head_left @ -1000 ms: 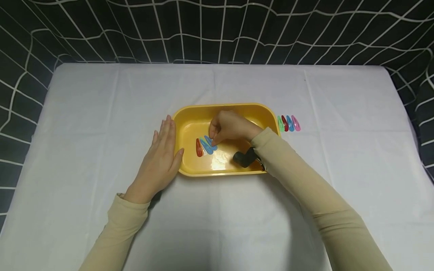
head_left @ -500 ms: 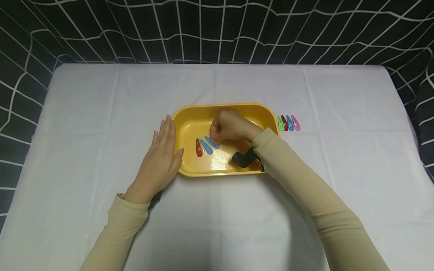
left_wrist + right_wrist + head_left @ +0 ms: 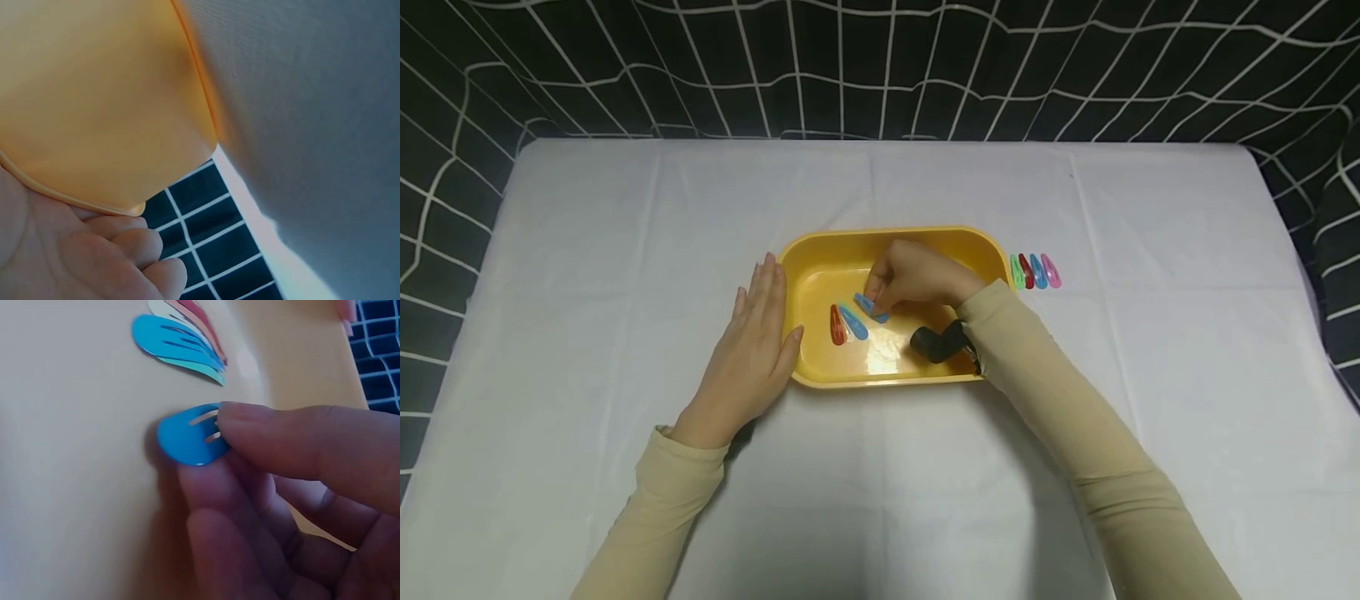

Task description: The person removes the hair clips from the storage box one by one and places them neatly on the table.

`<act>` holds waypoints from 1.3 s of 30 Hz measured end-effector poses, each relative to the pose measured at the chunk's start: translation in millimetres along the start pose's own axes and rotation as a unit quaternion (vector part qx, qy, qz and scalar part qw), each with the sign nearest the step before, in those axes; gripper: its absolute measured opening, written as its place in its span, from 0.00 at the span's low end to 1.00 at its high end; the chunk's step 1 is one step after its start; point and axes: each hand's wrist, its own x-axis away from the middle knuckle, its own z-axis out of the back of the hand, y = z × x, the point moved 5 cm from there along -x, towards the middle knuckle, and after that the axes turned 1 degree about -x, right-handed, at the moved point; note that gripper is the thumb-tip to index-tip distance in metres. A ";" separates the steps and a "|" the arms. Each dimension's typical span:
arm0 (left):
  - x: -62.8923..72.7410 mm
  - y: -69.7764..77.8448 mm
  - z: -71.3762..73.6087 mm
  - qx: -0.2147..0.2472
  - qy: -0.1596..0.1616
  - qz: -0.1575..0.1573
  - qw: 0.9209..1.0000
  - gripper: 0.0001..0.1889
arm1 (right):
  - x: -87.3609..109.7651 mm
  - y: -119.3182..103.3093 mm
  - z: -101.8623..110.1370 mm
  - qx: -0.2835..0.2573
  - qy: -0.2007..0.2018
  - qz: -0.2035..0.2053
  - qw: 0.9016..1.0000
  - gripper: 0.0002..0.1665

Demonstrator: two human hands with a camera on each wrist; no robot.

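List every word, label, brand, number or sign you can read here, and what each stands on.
None readable in any view.
Yellow tray: no lettering visible.
Blue hair clip in the right hand: no lettering visible.
Four hair clips beside the tray: too small to rule out tiny marks.

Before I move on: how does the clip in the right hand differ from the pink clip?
The held clip is blue, the pink clip pink. The held clip is pinched by the right hand inside the yellow tray; the pink clip lies untouched on the white cloth. Both are hair clips.
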 end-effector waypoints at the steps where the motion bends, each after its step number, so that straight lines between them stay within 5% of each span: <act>1: 0.3 -0.5 0.0 0.002 -0.001 0.002 1.000 0.34 | 0.1 -0.6 0.0 -0.007 -0.002 -0.001 1.000 0.06; 17: -4.8 -2.4 -4.0 0.000 -0.009 0.001 1.000 0.35 | 0.3 3.3 8.4 -0.047 0.011 0.014 0.999 0.03; 29: -6.2 -0.2 2.5 -0.053 -0.075 0.006 0.996 0.37 | 3.8 2.0 12.4 -0.065 0.008 0.005 0.998 0.03; 39: -3.5 2.2 0.7 -0.042 -0.031 0.010 0.999 0.35 | 11.2 -1.5 19.2 -0.089 0.005 0.010 0.996 0.04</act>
